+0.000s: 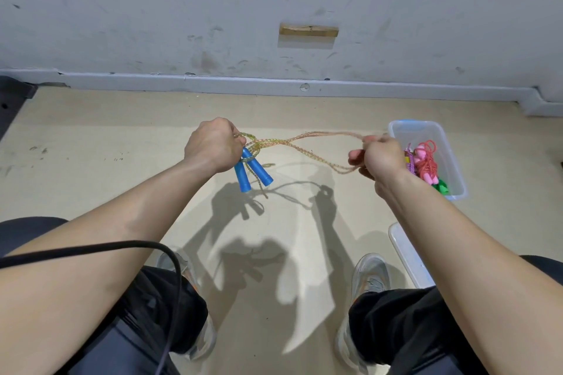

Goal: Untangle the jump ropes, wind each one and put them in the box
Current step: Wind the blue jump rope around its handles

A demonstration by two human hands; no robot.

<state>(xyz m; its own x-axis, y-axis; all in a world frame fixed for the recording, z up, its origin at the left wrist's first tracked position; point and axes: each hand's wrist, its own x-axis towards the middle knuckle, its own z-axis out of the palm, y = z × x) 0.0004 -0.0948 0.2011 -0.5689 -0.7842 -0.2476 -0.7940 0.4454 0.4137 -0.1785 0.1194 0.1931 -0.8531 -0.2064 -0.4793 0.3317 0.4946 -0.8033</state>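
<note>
Beside the clear plastic box [405, 131], already holding pink and green ropes [425, 163], the right hand [379, 157] pinches braided rope [307, 143] loops. Farther from the box, the left hand [213, 148] grips that rope where the smooth blue handles [251, 172] dangle.

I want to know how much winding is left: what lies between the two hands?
In the head view, doubled strands of the multicoloured rope stretch in the air from the left hand, which grips the blue handles, to the right hand. Nothing else lies between.
</note>
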